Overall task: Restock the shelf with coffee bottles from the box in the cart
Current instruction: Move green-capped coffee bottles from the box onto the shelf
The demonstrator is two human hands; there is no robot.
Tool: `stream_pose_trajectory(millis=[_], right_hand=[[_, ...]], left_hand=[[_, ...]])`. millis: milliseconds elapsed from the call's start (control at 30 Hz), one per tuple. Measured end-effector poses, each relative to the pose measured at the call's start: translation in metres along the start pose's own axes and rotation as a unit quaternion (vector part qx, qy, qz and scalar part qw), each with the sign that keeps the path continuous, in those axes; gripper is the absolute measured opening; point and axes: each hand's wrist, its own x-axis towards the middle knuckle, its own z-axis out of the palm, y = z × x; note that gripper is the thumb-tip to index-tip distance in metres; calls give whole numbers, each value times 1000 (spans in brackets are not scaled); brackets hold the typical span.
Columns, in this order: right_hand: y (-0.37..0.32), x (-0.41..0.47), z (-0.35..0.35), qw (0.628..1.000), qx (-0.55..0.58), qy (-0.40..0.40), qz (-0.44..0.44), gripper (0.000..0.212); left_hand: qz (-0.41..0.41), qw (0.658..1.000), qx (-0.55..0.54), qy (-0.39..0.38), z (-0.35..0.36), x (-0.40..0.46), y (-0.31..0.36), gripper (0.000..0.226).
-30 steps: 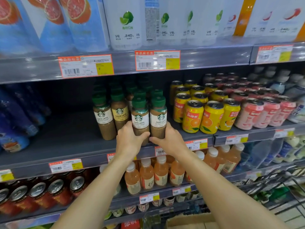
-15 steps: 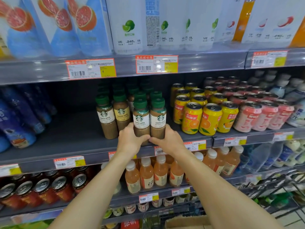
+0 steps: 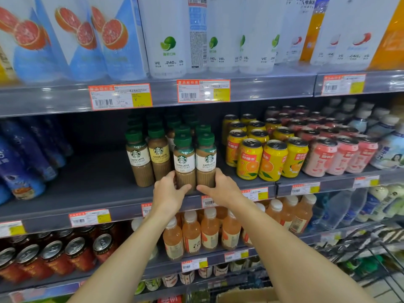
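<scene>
The left hand [image 3: 168,191] and right hand [image 3: 223,189] each curl round one of two front coffee bottles [image 3: 184,165], standing upright at the shelf [image 3: 87,191] edge. Several rows already stand behind; open shelf remains at 9 o'clock. The box [image 3: 244,297] shows at 6 o'clock, the cart [image 3: 371,248] at 4; orange cans [image 3: 271,160] crowd 3.

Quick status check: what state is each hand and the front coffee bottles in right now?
Left hand: grips the left front bottle, upright on the shelf.
Right hand: grips the right front bottle, upright, capped.
Cardboard box: only its top edge shows.
</scene>
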Motion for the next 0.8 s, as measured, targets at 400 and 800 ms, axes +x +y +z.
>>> stream_pose_trajectory(millis=[400,800], right_hand=[[-2,-3,-3,998,-44,31,21,101],[26,-90,29,989,-90,111,-36,84]], left_hand=[[53,995,85,13,-7,-12,4,55],[321,918,234,-4,4,-68,-28,62]])
